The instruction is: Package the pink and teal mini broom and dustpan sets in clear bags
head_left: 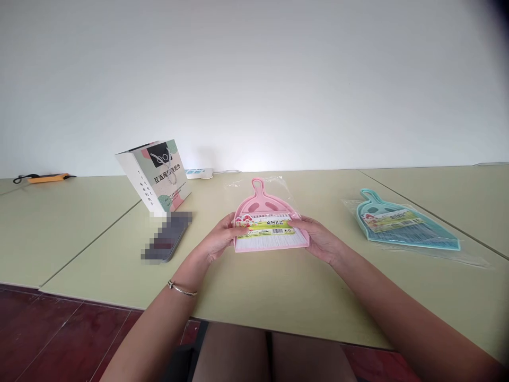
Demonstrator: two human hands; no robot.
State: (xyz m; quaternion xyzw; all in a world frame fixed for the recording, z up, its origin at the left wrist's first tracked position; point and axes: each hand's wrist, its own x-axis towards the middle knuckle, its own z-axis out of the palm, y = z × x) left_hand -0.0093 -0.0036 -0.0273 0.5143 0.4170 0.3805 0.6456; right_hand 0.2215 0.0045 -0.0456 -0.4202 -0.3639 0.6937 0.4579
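A pink dustpan and brush set (267,211) in a clear plastic bag is held just above the pale green table (278,286), handle pointing away from me. My left hand (218,239) grips its left edge, thumb on the paper label. My right hand (318,237) grips the right edge the same way. Both hands have fingers curled under the pan. A thin bracelet sits on my left wrist.
A teal dustpan set (401,225) in its bag lies on the table to the right. A printed paper box (157,175) stands tilted at the left, with a phone (169,241) lying in front of it. A power strip (199,173) and an orange tool (47,178) lie by the white wall.
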